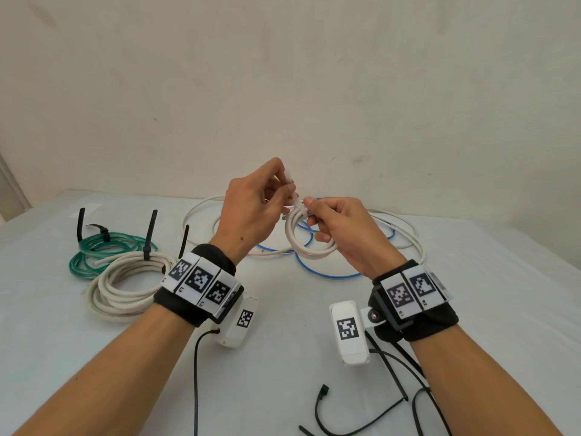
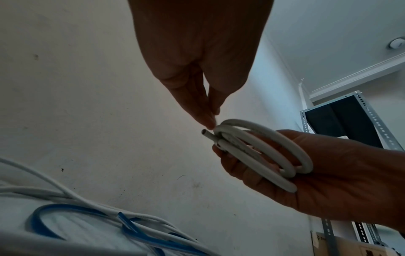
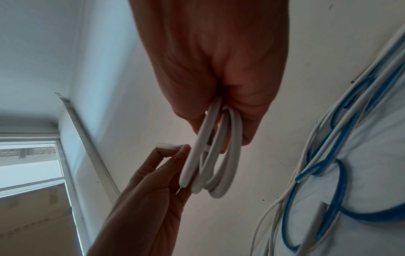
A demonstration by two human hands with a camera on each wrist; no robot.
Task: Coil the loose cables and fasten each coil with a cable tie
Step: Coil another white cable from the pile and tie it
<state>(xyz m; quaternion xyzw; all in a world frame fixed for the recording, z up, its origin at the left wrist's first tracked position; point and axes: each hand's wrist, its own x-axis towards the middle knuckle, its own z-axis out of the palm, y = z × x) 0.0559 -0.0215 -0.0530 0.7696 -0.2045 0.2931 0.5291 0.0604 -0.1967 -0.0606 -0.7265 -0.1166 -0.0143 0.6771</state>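
Black plastic cable ties lie unused on the white table cover nearest to the person, so I judge that more fastening is to come. Further out, on the left, a thick cream-white coiled cable and a green coiled cable each carry black ties, so these two look finished. In the middle, above the table, the right hand curls its fingers around a small white coil of round cable and holds it upright. The left hand pinches the tail of a pale translucent cable tie between thumb and fingertips, just beside the top of the coil; the tie seems to wrap the coil, but I cannot tell if it is already locked. Behind the hands, a thin white cable and a blue cable lie loose and mixed together, not yet coiled.
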